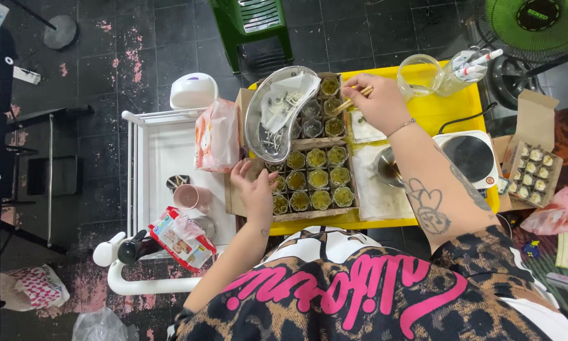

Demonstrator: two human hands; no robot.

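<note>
right hand (378,101) holds what looks like wooden sticks (353,99) over small jars (315,177); left hand (255,189) rests at their cardboard tray (353,183).

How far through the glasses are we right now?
Done: the near glasses in the box hold yellow-green fill. In hand: the right hand holds a stick over the far glasses, while the left hand steadies the box. Left: several far glasses look clear.

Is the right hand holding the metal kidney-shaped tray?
No, the right hand grips wooden chopsticks over the small glass jars, while the metal tray lies apart to its left.
</note>
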